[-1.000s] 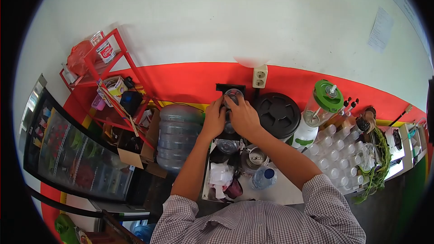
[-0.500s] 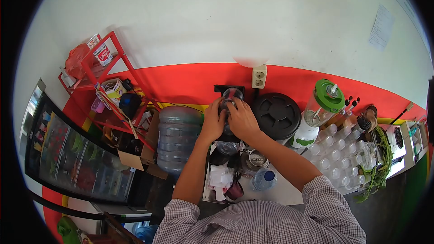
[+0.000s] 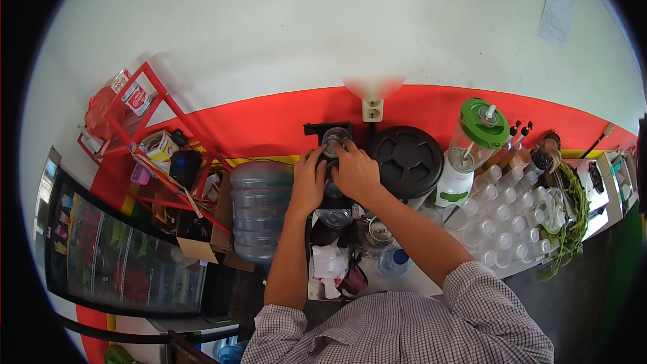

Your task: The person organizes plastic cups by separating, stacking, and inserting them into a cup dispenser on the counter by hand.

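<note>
My left hand (image 3: 309, 178) and my right hand (image 3: 355, 170) meet at a clear round container (image 3: 335, 136) over a dark device by the wall. Fingers of both hands curl against its near sides, the left on one side and the right on the other. What lies under my fingers is partly hidden. Just below my wrists are a metal kettle-like pot (image 3: 377, 230), a clear bottle with a blue cap (image 3: 394, 261) and crumpled white tissue (image 3: 330, 261). A large black round lid (image 3: 406, 162) sits right of my right hand.
A big water jug (image 3: 256, 209) stands left of my arms. To the right are a green-lidded blender (image 3: 485, 125) and many clear cups (image 3: 502, 229). A red shelf (image 3: 165, 104) and a glass-front fridge (image 3: 128, 243) are at the left; a socket (image 3: 373, 110) is on the wall.
The camera view has shifted slightly. The clear container's top, tilted toward the wall before, now shows as a rounder disc between my hands, which remain on it.
</note>
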The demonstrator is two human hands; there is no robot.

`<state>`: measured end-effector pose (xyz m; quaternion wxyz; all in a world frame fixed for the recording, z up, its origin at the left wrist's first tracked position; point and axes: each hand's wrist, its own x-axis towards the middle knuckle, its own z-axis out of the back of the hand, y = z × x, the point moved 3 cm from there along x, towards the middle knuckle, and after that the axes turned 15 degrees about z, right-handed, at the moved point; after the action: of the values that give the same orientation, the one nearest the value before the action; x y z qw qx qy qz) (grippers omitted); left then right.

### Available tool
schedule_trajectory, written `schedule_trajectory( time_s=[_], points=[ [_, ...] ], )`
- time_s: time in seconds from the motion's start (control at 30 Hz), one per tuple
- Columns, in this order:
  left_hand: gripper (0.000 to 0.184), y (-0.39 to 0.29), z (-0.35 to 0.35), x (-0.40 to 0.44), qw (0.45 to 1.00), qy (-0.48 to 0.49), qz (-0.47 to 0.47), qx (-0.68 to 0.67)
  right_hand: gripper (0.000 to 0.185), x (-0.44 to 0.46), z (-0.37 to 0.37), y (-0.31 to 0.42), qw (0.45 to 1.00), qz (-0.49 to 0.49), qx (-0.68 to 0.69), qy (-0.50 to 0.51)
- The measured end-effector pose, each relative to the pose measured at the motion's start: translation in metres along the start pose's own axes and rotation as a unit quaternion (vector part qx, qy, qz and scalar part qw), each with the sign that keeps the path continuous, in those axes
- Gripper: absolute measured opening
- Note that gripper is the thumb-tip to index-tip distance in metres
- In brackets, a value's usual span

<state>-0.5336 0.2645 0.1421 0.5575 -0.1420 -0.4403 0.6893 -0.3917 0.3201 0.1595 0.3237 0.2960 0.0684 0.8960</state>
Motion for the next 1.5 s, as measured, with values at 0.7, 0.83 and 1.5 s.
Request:
schedule_trajectory(
  time_s=[0.7,0.83,1.5],
  points=[
    [0.047,-0.119,0.035,-0.101,0.997,-0.074,0.017,-0.022,0.044,-0.134,0.149,-0.015,0.945,-0.101,0.303,-0.075],
    [0.037,-0.141,0.036,-0.122,0.985,0.106,-0.001,-0.138,0.027,-0.209,0.161,-0.035,0.929,-0.196,0.273,-0.157],
    [0.028,-0.227,-0.271,-0.336,0.883,0.434,0.113,-0.14,0.051,-0.543,0.313,-0.153,0.902,-0.316,0.29,0.041]
  ],
)
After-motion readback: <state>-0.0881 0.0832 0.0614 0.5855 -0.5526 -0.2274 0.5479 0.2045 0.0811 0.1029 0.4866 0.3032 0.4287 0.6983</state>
